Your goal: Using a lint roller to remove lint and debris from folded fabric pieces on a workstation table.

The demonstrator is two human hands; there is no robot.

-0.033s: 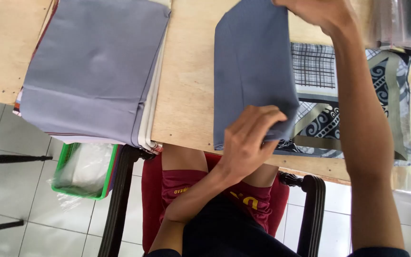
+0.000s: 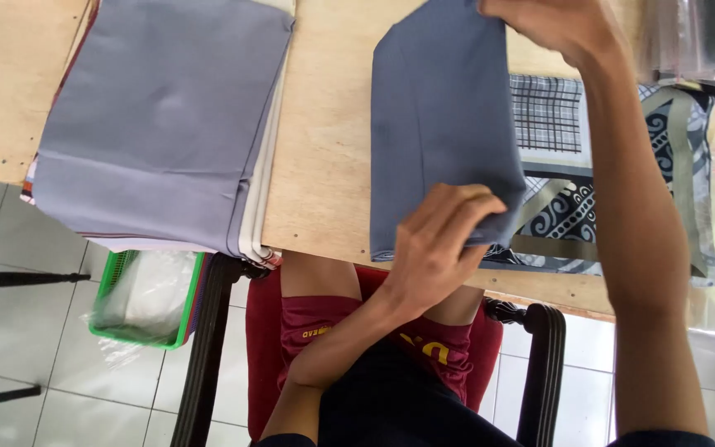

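A folded grey-blue cloth (image 2: 436, 124) lies on the wooden table (image 2: 324, 165) in front of me. My left hand (image 2: 448, 240) pinches its near right corner at the table's front edge. My right hand (image 2: 556, 25) grips its far right corner at the top of the view. The cloth partly covers a patterned cloth (image 2: 573, 190) with a checked panel and dark swirl motifs, which lies to its right. A stack of folded cloths (image 2: 159, 124), lilac-grey on top, sits on the left of the table, apart from both hands.
A green basket (image 2: 146, 298) lined with clear plastic stands on the tiled floor under the table's left side. I sit in a red chair with black armrests (image 2: 539, 364). Clear plastic packets (image 2: 697, 41) lie at the far right.
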